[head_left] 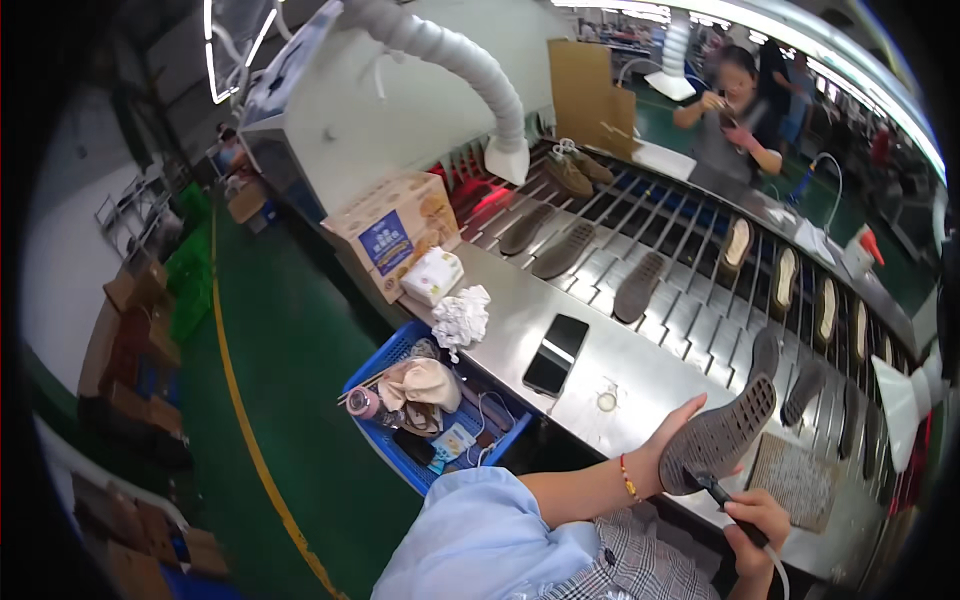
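Note:
My left hand [657, 450] holds a dark grey-brown shoe sole [722, 430] tilted over the near edge of the metal bench. The sole's patterned tread faces me, with the fingers behind it and the thumb side showing along its edge. In my right hand [757, 532] is a black pen-like tool [722, 494], gripped around its handle, with a pale cord or hose running down from it. The tool's tip meets the heel end of the sole; whether it presses there I cannot tell. A textured, worn pad [793, 480] lies on the bench beside my right hand.
A slatted conveyor [600, 285] carries several soles and shoe uppers. A phone [556, 355], crumpled tissue [461, 318], tissue pack [432, 275] and carton [395, 235] rest on the bench. A blue basket [400, 462] hangs at its front. Across the conveyor, a person [735, 125] handles something.

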`<state>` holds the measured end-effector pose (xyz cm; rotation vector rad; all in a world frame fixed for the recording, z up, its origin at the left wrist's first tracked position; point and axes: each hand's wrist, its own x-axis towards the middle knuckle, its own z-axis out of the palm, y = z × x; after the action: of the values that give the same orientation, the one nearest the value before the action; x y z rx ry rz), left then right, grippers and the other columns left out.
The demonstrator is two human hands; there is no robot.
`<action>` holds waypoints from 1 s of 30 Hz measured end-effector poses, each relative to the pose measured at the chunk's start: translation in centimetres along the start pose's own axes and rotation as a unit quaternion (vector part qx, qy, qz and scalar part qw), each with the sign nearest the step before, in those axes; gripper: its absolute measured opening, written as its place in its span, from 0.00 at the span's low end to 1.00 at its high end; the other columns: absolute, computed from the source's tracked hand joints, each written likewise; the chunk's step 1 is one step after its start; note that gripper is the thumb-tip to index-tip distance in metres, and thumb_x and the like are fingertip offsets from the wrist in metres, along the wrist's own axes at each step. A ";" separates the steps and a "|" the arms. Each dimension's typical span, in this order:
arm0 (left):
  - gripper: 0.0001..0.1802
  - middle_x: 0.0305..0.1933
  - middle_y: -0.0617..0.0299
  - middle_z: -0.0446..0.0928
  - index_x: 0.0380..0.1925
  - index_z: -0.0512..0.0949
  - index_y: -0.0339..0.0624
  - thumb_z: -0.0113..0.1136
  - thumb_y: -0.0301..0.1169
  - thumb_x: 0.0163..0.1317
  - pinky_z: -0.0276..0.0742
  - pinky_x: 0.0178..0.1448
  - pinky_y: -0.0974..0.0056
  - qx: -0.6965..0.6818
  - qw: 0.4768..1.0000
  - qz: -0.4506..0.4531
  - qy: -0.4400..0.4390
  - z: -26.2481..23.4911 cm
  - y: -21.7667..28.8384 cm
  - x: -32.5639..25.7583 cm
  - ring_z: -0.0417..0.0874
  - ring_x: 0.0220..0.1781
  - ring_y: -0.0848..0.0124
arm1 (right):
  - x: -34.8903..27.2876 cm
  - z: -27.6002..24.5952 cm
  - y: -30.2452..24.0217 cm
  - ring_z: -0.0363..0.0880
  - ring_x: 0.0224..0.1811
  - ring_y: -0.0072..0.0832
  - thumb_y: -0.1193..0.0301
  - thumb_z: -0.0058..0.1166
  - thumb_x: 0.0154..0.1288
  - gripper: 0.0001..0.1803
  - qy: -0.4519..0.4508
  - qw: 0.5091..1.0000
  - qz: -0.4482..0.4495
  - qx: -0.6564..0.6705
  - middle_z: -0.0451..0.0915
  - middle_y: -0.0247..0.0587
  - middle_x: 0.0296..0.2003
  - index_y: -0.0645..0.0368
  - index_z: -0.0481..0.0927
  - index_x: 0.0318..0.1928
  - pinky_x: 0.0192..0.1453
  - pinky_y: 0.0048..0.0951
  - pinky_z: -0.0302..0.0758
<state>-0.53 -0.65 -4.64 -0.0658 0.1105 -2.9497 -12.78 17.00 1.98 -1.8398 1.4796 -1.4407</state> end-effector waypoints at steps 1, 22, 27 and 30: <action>0.34 0.53 0.45 0.77 0.59 0.71 0.35 0.38 0.56 0.73 0.75 0.63 0.45 0.007 1.000 0.008 0.006 0.2 0.2 -0.3 0.81 0.53 0.51 | 0.4 0.4 0.0 0.82 0.32 0.40 0.66 0.64 0.50 0.17 0.008 1.000 0.000 0.007 0.82 0.53 0.33 0.67 0.83 0.37 0.39 0.34 0.76; 0.25 0.58 0.53 0.75 0.64 0.67 0.55 0.37 0.51 0.74 0.79 0.57 0.43 0.029 0.997 0.076 0.015 -0.5 3.9 -4.1 0.80 0.54 0.56 | 3.4 5.0 -1.6 0.80 0.49 0.32 0.85 0.51 0.66 0.13 -0.082 0.996 0.042 -0.002 0.82 0.47 0.45 0.67 0.80 0.50 0.54 0.30 0.75; 0.25 0.56 0.53 0.76 0.63 0.69 0.53 0.37 0.50 0.74 0.80 0.55 0.44 0.030 0.996 0.077 0.027 -0.5 3.6 -4.0 0.81 0.52 0.57 | 2.8 4.4 -1.3 0.81 0.50 0.32 0.83 0.53 0.65 0.14 -0.096 0.993 0.061 -0.036 0.82 0.47 0.48 0.65 0.79 0.51 0.55 0.31 0.75; 0.25 0.53 0.51 0.77 0.61 0.70 0.50 0.36 0.50 0.74 0.81 0.53 0.45 0.035 0.997 0.071 0.007 -1.0 3.2 -4.1 0.82 0.49 0.56 | 3.1 4.4 -2.0 0.81 0.47 0.32 0.81 0.54 0.65 0.12 -0.100 0.992 0.019 -0.077 0.83 0.45 0.45 0.64 0.81 0.48 0.52 0.31 0.75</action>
<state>4.02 -2.99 -6.03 -0.0271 0.0115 -2.8091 -8.21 13.73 3.20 -1.9693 1.5533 -1.1142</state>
